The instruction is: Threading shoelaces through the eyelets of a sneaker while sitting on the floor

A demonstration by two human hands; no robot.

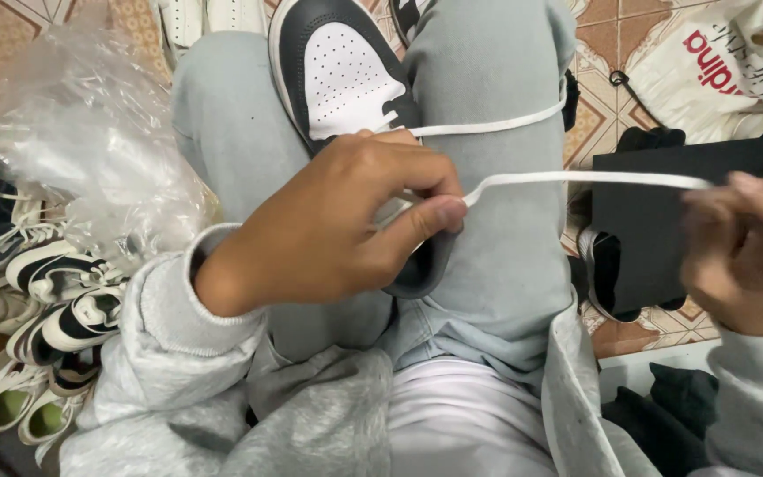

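A black-and-white sneaker (pixel 337 66) rests between my knees, toe pointing away. My left hand (pixel 337 221) covers its lacing area and pinches a flat white shoelace (pixel 576 179) between thumb and fingers. That lace runs taut to the right, where my right hand (pixel 748 252) grips its other end. A second stretch of white lace (pixel 496 125) leads from the shoe across my right thigh. My grey trousers (pixel 496 256) and grey sweatshirt sleeves fill the middle of the view.
Several black-and-white sneakers (pixel 64 309) are piled at the left under a crumpled clear plastic bag (pixel 90 132). A black box (pixel 664 203) lies at the right, a white printed bag (pixel 717 62) behind it, all on a patterned tile floor (pixel 602 106).
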